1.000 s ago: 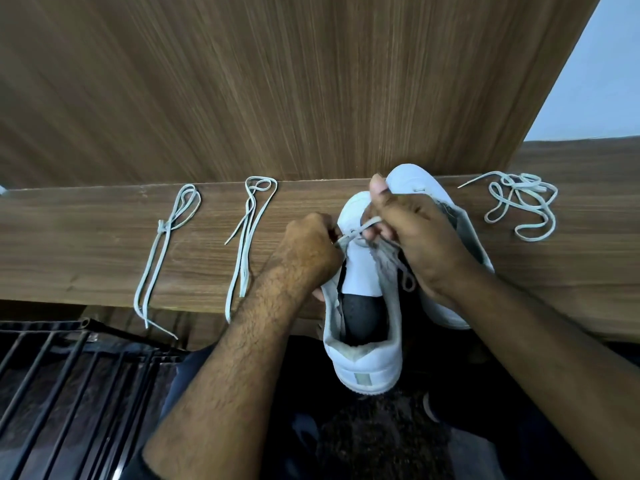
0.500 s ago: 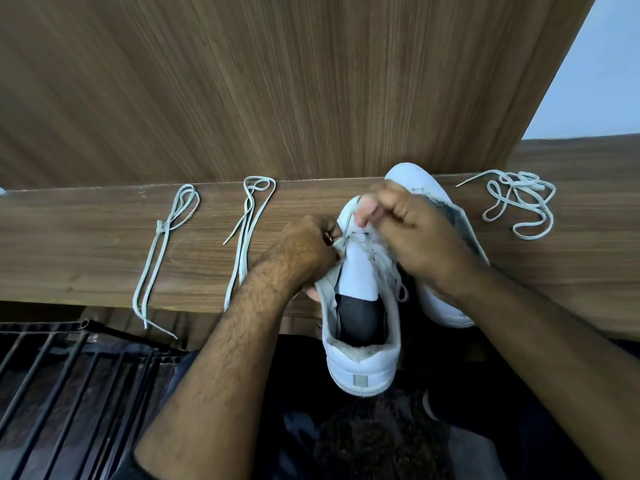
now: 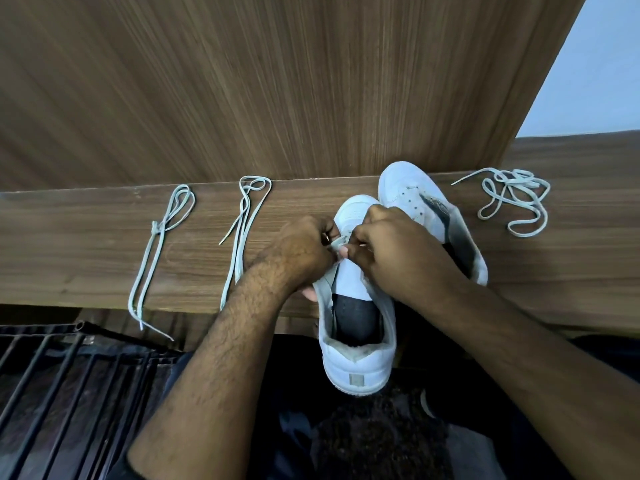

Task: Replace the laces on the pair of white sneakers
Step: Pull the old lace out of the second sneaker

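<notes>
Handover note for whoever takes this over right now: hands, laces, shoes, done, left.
Left hand and right hand: both pinching the lace over the front eyelets of the near sneaker.
Far sneaker lies on the wooden ledge, no lace in it.
Loose: knotted lace, folded lace, tangled lace.
Done: far sneaker unlaced.
Left: cannot tell whether the near lace goes in or out; both shoes unfinished.
</notes>
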`<state>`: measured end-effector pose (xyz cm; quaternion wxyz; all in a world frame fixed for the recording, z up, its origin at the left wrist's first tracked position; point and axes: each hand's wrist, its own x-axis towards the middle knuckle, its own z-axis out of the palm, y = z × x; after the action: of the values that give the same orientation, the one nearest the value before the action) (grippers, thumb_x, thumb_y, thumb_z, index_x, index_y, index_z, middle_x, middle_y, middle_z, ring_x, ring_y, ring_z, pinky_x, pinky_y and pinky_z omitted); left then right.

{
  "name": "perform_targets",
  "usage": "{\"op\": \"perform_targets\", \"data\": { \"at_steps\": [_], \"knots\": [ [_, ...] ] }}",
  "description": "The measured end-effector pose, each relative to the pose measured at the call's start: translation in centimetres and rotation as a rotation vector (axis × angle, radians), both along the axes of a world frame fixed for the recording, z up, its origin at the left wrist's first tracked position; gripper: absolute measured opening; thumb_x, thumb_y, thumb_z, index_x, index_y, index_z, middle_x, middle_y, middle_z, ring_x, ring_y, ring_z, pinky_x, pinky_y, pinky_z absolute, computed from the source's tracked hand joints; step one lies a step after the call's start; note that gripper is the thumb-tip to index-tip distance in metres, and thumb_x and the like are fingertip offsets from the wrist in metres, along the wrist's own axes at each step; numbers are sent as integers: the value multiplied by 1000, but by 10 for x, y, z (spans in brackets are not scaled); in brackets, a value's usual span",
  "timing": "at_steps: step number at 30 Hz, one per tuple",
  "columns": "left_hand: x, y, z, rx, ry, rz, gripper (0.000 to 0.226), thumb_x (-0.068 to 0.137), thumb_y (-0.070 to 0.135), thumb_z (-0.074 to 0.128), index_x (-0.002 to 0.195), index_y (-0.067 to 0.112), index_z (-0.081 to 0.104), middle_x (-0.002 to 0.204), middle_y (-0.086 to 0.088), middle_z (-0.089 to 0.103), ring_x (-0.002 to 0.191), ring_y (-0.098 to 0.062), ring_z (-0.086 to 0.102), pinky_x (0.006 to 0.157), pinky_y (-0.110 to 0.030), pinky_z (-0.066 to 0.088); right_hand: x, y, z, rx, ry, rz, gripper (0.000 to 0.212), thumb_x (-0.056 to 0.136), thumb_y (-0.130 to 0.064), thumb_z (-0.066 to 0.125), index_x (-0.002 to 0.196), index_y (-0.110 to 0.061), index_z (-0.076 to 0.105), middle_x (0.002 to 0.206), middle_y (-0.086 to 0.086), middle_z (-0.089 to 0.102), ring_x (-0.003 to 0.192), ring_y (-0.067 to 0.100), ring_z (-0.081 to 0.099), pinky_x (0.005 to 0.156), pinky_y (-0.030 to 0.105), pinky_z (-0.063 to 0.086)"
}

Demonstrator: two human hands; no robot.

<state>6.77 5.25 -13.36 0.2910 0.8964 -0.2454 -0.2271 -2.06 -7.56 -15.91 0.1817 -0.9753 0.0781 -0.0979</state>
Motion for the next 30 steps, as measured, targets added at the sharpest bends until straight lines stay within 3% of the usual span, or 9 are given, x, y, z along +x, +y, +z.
{"op": "perform_targets", "data": {
  "at_steps": [7,10,13,19,22,25,27,28,30],
  "knots": [
    [3,1,1,17,3,-30,14,88,15,73,86,24,63,89,3,65,73,-17,68,43,-22,45,4,4,0,119,6,0,15,97,-35,59,104,-23,62,95,-11,44,97,14,48,71,31,30],
    [4,3,3,2,58,-22,16,89,9,73,86,22,65,94,-2,68,61,-9,63,39,-14,44,0,5,6,148,-20,7,12,96,-27,60,105,-24,53,94,-13,53,89,12,54,68,31,34],
    [4,4,4,-21,99,-11,16,89,6,72,85,21,66,92,-3,69,62,-9,64,41,-15,45,-2,7,10,12,0,-4,17,98,-24,55,115,-24,54,106,-5,58,94,20,61,69,34,46],
    [4,3,2,-30,146,47,9,88,6,74,89,14,70,92,-11,70,57,-16,66,39,-25,50,0,2,10,-212,50,-53,17,95,-12,52,109,-16,62,101,0,48,96,24,59,66,35,41],
    [3,3,2,-31,161,56,12,89,4,72,85,14,68,90,-11,68,51,-16,65,40,-27,51,-1,-5,7,105,-158,-16,11,100,-18,52,102,-16,63,94,-11,46,98,19,51,76,33,38],
    [3,2,3,-40,171,64,15,89,3,71,83,15,64,89,-9,65,51,-17,64,39,-27,50,-5,0,21,897,-245,19,18,107,-25,42,100,-18,58,95,-4,70,92,17,66,86,36,53],
    [3,2,3,-34,180,67,13,89,4,71,85,15,65,92,-11,67,55,-20,67,42,-29,52,-6,3,30,1318,-251,19,20,109,-24,37,99,-15,52,75,1,65,69,15,63,71,35,55],
    [2,2,3,-31,182,64,11,90,5,71,87,14,66,94,-12,68,56,-21,68,43,-30,53,-8,3,32,1229,-275,-5,19,109,-23,38,98,-15,51,66,-1,57,61,12,56,67,35,51],
    [2,2,3,-36,176,62,9,90,5,71,88,13,67,93,-13,68,55,-21,67,42,-30,53,-9,-3,27,548,-288,5,14,106,-24,43,97,-20,53,59,-8,48,56,12,49,61,36,44]
  ]
}}
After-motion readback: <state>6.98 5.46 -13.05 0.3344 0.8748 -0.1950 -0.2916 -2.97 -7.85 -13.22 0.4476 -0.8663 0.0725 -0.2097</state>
